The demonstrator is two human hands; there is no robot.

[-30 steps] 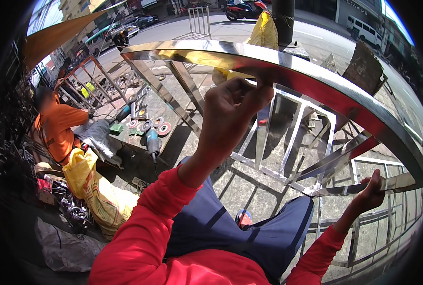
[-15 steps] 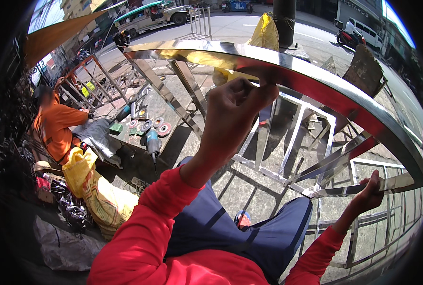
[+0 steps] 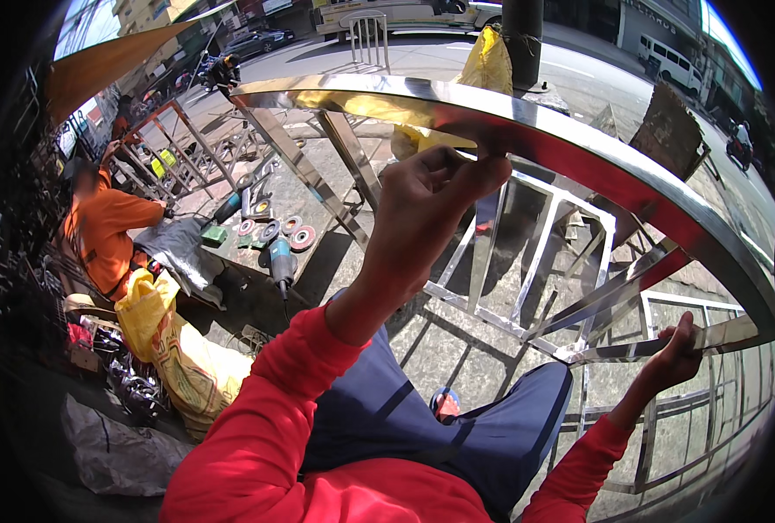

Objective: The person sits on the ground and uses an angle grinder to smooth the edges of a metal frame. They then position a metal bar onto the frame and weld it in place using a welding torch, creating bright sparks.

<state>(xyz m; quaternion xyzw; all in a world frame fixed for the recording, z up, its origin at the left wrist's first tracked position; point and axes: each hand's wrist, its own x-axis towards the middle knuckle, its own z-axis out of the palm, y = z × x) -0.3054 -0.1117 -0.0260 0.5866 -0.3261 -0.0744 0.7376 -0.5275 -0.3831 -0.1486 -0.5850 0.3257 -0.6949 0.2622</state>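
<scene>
A shiny metal frame (image 3: 579, 135), made of square tubing, stretches across in front of me from the far left to the near right. My left hand (image 3: 435, 209) is closed in a pinch against the lower edge of its top rail; whatever sits between thumb and fingers is too small and hidden to name. At the near right end, my right hand (image 3: 673, 356) wraps its fingers around the frame's end bar, thumb raised. Red and yellow reflections show on the polished rail.
A person in orange (image 3: 113, 218) works at the left. An angle grinder (image 3: 280, 261) and several abrasive discs (image 3: 303, 237) lie on a low surface. Another metal frame (image 3: 561, 196) stands beyond my knees. A yellow sack (image 3: 178, 349) lies at lower left. Vehicles pass on the street.
Both my hands and the frame have stayed almost still. On the street, the jeepney has moved right, and a motorcycle with a rider shows at the far right.
</scene>
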